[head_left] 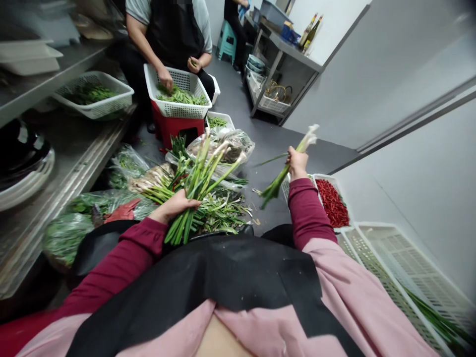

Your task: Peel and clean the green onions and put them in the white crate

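My left hand (177, 206) is closed around a bunch of green garlic (203, 173), its pale bulb ends pointing up and away and its green leaves hanging below the fist. Out to the right, my right hand (298, 162) grips another green garlic stalk (277, 186), held slanted with the white root end up and the leaves down. Beneath the left bunch lies a heap of leaves and trimmings (223, 210). More green garlic with white bulbs (154, 181) rests on the floor beyond my left hand.
Opposite, a person (174, 39) handles green pods in a white basket (178, 111) on a red stool (174, 130). Plastic bags of greens (69, 233) lie at left beside a metal shelf (107, 144). Red chillies (332, 202) and white crates (390, 248) stand at right.
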Demonstrator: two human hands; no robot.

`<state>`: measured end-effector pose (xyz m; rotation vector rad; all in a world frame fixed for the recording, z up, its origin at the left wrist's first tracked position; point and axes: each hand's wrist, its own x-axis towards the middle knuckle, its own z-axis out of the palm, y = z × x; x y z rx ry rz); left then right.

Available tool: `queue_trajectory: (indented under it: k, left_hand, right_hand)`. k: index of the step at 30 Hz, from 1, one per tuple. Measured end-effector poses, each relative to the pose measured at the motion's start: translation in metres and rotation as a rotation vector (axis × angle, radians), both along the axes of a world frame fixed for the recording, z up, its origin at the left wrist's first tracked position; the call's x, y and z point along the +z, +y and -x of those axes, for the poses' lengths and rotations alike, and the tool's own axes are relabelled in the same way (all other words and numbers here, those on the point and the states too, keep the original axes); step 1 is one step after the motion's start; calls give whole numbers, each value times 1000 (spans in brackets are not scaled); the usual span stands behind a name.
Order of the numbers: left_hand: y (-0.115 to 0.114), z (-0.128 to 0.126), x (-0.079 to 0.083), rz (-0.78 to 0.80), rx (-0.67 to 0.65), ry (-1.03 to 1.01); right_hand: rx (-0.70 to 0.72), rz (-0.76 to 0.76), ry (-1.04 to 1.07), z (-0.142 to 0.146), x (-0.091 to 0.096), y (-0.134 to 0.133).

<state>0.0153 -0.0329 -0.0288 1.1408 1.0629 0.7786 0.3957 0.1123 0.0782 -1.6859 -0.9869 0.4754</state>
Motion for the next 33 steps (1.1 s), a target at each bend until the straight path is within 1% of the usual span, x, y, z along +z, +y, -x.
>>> queue_trajectory:
  k: [2,4,5,7,8,10,13,15,16,17,18,20,22,24,26,28,30,33]
  left_hand:
    - [1,-3,1,48,-20,-117]
    - [3,-8,2,85,-32,-247]
    - [3,-11,2,108,-27,-298]
    - [4,-16,2,159,-25,-368]
    - [3,-18,2,182,-33,-395]
    - [3,-21,0,223,-56,-441]
    - [3,-23,-4,298,-57,-458]
    - [7,-22,-6,347,11,-455]
    - [9,-21,-6,367,62,-464]
    - [11,-19,-7,382,109,-484]
    - [12,-17,-7,392,140,-516]
    - [14,-14,-5,397,130,-602]
    - [11,-14,-2,385,44,-675]
    - [4,-18,0,369,-64,-698]
    - [-3,-25,2,363,-162,-687]
    - [-8,-30,3,364,-217,-666]
    - [-8,-32,3,358,-185,-618]
    - [-2,-32,2,292,0,-508]
  right_hand:
    - [255,101,-100,13,-11,-14]
    - [487,236,-198,38,-30,-35]
    - [538,278,-236,52,-41,-46]
    - [581,321,-262,81,-59,-66]
    - [595,342,-252,92,-66,-74]
    - [663,425,-202,107,-73,-85]
    - [824,639,-163,109,-73,-88]
    - [917,795,-195,103,-71,-86]
    - [939,846,-212,101,-69,-85]
    - [938,864,-213,100,-68,-84]
    - [920,839,-186,100,-66,-82]
    - [870,673,-44,108,-61,-81]
    - [878,469,157,123,-57,-81]
    - [945,332,323,141,-53,-83]
    - [997,289,434,158,-53,-86]
    - [998,275,501,168,-55,-90]
    - [969,248,492,169,-56,-94]
    - [921,213,347,164,-57,-96]
